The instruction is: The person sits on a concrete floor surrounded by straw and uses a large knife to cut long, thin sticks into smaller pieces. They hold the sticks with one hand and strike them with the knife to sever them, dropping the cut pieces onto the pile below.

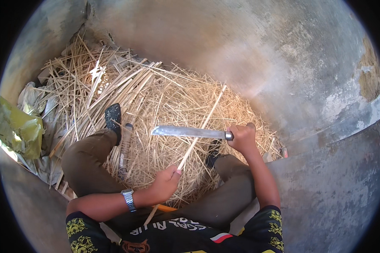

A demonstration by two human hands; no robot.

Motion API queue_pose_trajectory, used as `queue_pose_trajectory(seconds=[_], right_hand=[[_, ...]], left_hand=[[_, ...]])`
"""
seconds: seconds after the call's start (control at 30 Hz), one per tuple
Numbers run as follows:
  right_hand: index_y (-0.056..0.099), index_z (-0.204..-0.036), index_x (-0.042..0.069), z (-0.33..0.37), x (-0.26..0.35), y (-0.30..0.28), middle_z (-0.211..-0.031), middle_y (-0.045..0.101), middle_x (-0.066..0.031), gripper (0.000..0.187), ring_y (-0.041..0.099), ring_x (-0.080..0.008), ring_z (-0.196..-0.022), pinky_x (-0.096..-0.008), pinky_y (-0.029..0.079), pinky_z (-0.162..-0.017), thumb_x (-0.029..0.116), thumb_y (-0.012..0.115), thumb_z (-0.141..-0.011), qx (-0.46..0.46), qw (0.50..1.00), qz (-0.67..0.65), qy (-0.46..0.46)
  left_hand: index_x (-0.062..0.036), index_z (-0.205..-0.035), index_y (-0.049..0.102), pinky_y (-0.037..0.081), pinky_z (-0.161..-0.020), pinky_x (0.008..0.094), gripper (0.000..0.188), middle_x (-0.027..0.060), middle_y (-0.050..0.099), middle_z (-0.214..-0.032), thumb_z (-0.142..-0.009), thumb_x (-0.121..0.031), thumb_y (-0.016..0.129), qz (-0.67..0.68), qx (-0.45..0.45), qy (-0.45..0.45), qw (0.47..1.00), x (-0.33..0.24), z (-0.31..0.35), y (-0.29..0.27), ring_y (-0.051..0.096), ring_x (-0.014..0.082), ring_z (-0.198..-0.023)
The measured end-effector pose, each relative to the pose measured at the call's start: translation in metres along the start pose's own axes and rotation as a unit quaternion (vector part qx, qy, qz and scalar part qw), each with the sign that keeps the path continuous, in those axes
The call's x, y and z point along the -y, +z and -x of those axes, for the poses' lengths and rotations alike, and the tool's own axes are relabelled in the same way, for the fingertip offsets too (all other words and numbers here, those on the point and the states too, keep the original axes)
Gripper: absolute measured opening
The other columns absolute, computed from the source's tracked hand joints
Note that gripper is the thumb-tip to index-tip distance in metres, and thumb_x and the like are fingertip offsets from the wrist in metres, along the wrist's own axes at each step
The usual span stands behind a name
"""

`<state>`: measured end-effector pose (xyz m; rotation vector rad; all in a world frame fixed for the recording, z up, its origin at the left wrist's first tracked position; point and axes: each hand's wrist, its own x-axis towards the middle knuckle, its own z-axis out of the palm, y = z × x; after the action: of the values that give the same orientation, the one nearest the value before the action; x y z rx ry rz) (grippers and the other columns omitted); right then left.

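Machete (207,133) sits in your tightly curled right hand (242,137), its blade (177,130) passing in front of the slanting pale strip (214,105) your closed left hand (164,184) grips, above heaped shavings (169,103).

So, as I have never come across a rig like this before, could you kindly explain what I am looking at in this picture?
Certainly. There is no robot here: a person works with two bare hands. The one picture comes from a wide fisheye camera worn on the head and looking down, which is why straight edges bend and the corners are black. The left hand, with a metal watch on its wrist, grips a long pale stick. The right hand holds a large knife by its handle; in this view the blade crosses the stick. Around the legs lie a heap of fine shavings and, farther left, a pile of long strips.
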<state>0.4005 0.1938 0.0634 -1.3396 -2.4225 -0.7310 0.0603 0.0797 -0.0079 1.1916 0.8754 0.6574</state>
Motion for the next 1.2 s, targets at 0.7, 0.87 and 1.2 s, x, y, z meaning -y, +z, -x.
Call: queue_pose_trajectory(seconds=[0.7, 0.87, 1.2], right_hand=[[0.059, -0.066, 0.012, 0.022, -0.008, -0.001, -0.059, 0.062, -0.0103, 0.021, 0.063, -0.0312, -0.055, -0.0432, 0.050, -0.057, 0.018, 0.072, -0.081, 0.036, 0.996, -0.003, 0.086], [0.068, -0.076, 0.004, 0.044, -0.066, 0.029, -0.070, 0.068, -0.0184, 0.024, 0.068, -0.0434, -0.071, -0.0502, 0.052, -0.061, 0.027, 0.072, -0.083, 0.067, 0.918, 0.049, 0.388], [0.074, -0.088, -0.003, 0.141, -0.110, 0.013, -0.083, 0.071, -0.0247, 0.035, 0.070, -0.0405, -0.079, -0.0500, 0.053, -0.076, 0.029, 0.067, -0.078, 0.018, 0.764, -0.012, 0.645]], left_hand=[[-0.0119, -0.094, 0.042, 0.029, -0.040, 0.0241, 0.026, -0.0030, 0.037, -0.068, -0.110, -0.031, 0.042, 0.238, 0.016, -0.124, 0.963, -0.052, 0.011, -0.014, 0.032, 0.0060, -0.046], [-0.0111, -0.096, 0.042, 0.030, -0.040, 0.0245, 0.024, -0.0026, 0.036, -0.065, -0.110, -0.030, 0.042, 0.145, 0.051, -0.081, 0.985, -0.048, 0.030, 0.001, 0.032, 0.0059, -0.046], [-0.0072, -0.096, 0.047, 0.036, -0.042, 0.0244, 0.022, -0.0034, 0.046, -0.069, -0.110, -0.025, 0.045, 0.193, 0.067, -0.048, 0.978, -0.067, 0.018, -0.016, 0.043, 0.0043, -0.051]])
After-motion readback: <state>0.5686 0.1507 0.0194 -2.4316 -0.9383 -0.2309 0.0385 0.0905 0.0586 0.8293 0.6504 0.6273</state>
